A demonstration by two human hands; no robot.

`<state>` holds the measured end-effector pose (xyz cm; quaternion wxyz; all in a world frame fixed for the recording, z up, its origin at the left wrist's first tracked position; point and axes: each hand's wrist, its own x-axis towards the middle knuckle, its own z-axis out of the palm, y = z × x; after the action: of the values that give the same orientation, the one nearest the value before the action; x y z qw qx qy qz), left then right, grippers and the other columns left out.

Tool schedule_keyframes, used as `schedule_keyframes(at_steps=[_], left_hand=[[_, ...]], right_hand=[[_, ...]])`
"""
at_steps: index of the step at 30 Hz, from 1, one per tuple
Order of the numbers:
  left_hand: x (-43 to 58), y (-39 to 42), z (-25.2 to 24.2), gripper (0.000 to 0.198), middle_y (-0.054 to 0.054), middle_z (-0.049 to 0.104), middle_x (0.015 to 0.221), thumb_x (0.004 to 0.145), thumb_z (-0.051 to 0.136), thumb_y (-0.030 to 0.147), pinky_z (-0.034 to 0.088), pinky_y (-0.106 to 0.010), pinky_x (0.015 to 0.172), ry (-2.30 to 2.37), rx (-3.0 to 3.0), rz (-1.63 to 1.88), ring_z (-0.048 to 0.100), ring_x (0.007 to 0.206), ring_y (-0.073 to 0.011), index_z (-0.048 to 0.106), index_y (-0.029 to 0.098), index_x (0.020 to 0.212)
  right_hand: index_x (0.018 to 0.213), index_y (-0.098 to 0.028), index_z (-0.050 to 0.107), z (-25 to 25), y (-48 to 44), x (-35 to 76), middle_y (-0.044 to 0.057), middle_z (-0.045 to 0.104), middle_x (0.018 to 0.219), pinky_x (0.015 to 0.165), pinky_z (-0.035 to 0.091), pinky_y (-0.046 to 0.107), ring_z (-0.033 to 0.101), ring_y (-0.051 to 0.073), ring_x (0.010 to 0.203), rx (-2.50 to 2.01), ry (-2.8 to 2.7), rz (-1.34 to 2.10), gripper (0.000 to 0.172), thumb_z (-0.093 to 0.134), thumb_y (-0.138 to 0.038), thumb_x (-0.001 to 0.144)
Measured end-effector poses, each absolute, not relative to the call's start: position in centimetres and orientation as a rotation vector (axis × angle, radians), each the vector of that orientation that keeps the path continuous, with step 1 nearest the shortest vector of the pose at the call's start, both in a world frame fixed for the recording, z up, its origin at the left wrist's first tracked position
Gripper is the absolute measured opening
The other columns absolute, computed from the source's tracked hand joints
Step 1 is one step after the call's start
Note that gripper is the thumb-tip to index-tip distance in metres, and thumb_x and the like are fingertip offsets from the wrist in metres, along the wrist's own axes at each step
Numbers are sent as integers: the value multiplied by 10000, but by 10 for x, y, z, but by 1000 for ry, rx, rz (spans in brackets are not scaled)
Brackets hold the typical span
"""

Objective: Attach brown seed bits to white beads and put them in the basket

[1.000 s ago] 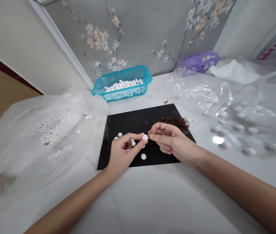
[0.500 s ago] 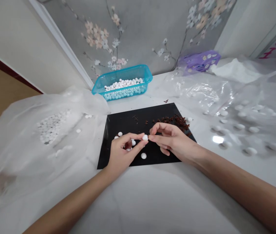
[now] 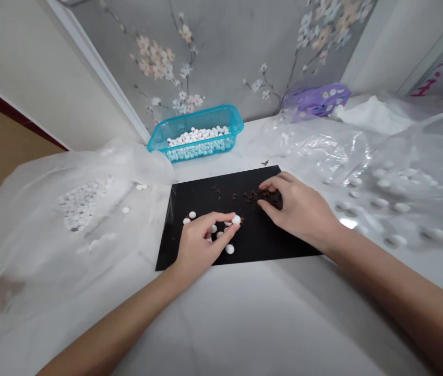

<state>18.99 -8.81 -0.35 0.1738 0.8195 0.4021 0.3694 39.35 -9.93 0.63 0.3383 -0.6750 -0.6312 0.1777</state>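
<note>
Pinching a small white ball between thumb and forefinger, our left hand is held over the dark mat, its forearm slanting in from the lower left. A reddish-brown bit shows at the ball's right side. Our right hand is beyond and to the right of the ball, its forearm coming from the lower right; thumb and forefinger stand apart at the pile of brown bits, and we cannot tell whether they touch any.

We see the mat's left edge just left of our left hand, with loose white balls around and partly behind those fingers. Dark mat surface spans the gap between our two hands, and the right edge passes beneath our right hand. From the mat's near edge, white tabletop stretches toward us between our forearms.

Well left of our left hand, a translucent bag lies over many white balls. Beyond that hand stands a blue basket partly filled with more of them, against a grey wall painted with blossoms. Beyond our right hand we find a purple packet, and to its right, crumpled clear plastic and scattered white pieces.
</note>
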Motion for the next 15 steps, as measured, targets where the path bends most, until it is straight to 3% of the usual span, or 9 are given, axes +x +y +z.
schedule_keyframes(at_steps=[4,9,15], left_hand=[[192,-93,-5,122,4,719,863,807,624,225,485,-170,633,914,2610,1034,643,701,-82,668,192,916],[195,-96,-7,120,27,709,913,841,568,242,461,-160,561,970,2795,888,656,695,-73,655,207,916],[195,-96,-6,240,2,680,974,816,592,275,458,-166,555,1036,2751,838,649,755,-85,581,190,1041]], right_hand=[[895,-204,624,1,-98,396,29,611,954,536,353,257,562,132,648,-1965,-1870,223,144,506,-219,813],[830,-201,618,-2,-98,393,22,639,889,534,334,261,576,137,667,-1973,-1903,205,177,444,-177,853],[904,-200,611,0,-99,392,29,664,928,563,348,268,607,176,760,-2010,-1900,194,150,485,-184,825]])
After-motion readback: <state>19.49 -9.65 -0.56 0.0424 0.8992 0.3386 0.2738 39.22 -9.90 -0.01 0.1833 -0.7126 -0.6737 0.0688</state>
